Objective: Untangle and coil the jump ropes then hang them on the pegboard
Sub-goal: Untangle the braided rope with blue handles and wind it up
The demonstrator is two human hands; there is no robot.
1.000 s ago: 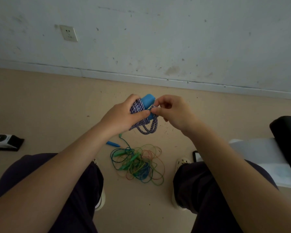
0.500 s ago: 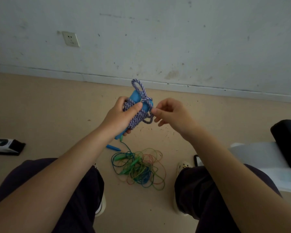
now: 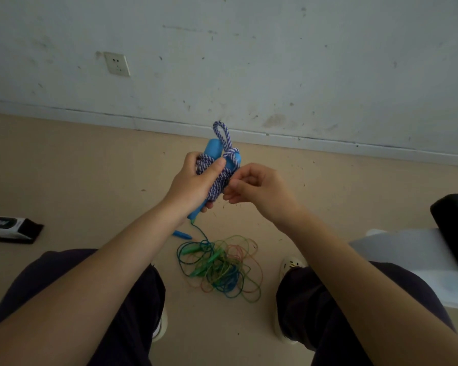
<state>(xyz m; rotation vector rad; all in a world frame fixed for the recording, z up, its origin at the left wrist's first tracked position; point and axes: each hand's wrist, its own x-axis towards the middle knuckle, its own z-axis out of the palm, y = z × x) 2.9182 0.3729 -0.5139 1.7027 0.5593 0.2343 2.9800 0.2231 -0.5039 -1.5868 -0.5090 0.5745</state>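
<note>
Jump rope [image 3: 217, 178], purple-white braid wound round blue handles, gripped by both hands.

The left hand [image 3: 193, 182] is covering the middle of the blue handles [image 3: 215, 150] and part of the striped rope [image 3: 217, 184] wound round them, so how many turns are lying under the palm cannot be told. The right hand [image 3: 257, 190] is curling its fingers beside the rope; whether they are pinching a strand is hidden. In the tangle of thin ropes [image 3: 220, 268] on the floor, single cords are too fine to be followed. The black-and-white box [image 3: 11, 228] is running off the left edge, its lettering unreadable. The black object [image 3: 455, 228] is being cut by the right edge.
</note>
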